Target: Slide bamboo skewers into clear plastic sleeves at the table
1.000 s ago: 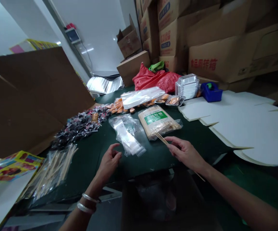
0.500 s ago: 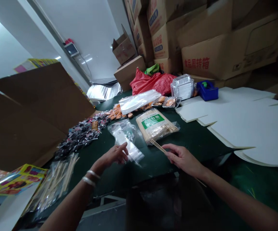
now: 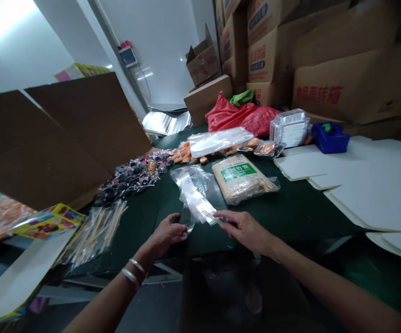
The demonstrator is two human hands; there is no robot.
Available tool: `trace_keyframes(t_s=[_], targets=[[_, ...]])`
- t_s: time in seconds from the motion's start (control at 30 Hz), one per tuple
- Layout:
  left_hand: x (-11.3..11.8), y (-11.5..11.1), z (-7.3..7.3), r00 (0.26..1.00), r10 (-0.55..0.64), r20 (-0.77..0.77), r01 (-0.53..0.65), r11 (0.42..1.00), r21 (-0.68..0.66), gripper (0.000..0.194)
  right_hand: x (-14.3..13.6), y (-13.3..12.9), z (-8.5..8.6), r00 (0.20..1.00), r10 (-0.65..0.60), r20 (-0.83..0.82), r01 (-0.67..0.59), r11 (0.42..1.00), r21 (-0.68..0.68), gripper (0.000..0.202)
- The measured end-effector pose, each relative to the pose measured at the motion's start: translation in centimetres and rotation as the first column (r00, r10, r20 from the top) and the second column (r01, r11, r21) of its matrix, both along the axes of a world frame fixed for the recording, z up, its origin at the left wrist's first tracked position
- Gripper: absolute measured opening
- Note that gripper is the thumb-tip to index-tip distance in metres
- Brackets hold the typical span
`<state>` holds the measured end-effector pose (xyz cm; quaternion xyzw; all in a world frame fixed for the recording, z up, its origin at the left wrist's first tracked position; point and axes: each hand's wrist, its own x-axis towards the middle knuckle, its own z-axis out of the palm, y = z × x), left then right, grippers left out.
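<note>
My right hand (image 3: pixel 244 231) pinches a few thin bamboo skewers (image 3: pixel 210 215), their tips pointing left over the clear plastic bags. My left hand (image 3: pixel 168 235) is closed at the lower edge of a clear plastic bag (image 3: pixel 187 217), its fingertips on the film. Beside it, a stack of clear bags (image 3: pixel 195 196) lies on the dark green table. Behind my right hand is a large pack of bamboo skewers (image 3: pixel 243 180) with a green and white label. Packed skewers in clear sleeves (image 3: pixel 94 233) form a pile to the left of my left hand.
A heap of small dark wrapped packets (image 3: pixel 131 180) and orange packets (image 3: pixel 182 152) lines the back left. Clear plastic trays (image 3: pixel 289 128), a blue tape dispenser (image 3: pixel 330 138) and white card sheets (image 3: pixel 370 180) are on the right. A big open carton (image 3: pixel 92 134) stands at left.
My right hand has moved left with the skewers, away from the pack and over the bags. My left hand has lowered and taken a bag's edge. The view has shifted left.
</note>
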<state>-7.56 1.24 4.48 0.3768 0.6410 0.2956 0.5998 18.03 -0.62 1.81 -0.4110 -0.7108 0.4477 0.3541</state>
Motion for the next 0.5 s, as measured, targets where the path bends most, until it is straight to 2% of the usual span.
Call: trace_keyframes(t_s=[0.07, 0.13, 0.23, 0.33, 0.43, 0.5], targets=[[-0.2, 0.0, -0.1, 0.996, -0.061, 0.064, 0.066, 0.995, -0.073, 0.045, -0.9, 0.2, 0.2, 0.998, 0.057, 0.018, -0.057, 0.998, 0.011, 0.032], [-0.4, -0.2, -0.3, 0.991, -0.094, 0.098, 0.106, 0.986, -0.131, 0.030, -1.6, 0.2, 0.3, 0.987, 0.150, 0.058, -0.153, 0.988, 0.038, 0.031], [-0.5, -0.7, -0.3, 0.987, -0.090, 0.136, 0.111, 0.981, -0.161, 0.027, -2.4, 0.1, 0.5, 0.949, 0.271, 0.158, -0.286, 0.955, 0.080, 0.030], [-0.6, -1.2, -0.1, 0.970, -0.107, 0.218, 0.137, 0.982, -0.128, 0.029, -2.7, 0.0, 0.6, 0.933, 0.290, 0.215, -0.315, 0.945, 0.093, 0.030], [-0.7, -1.6, 0.1, 0.964, -0.111, 0.241, 0.136, 0.987, -0.091, 0.039, -2.7, -0.1, 0.5, 0.943, 0.298, 0.151, -0.315, 0.943, 0.107, 0.032], [-0.5, -1.8, 0.1, 0.977, -0.099, 0.191, 0.115, 0.991, -0.074, 0.040, -2.6, -0.1, 0.6, 0.939, 0.328, 0.103, -0.339, 0.934, 0.112, 0.033]])
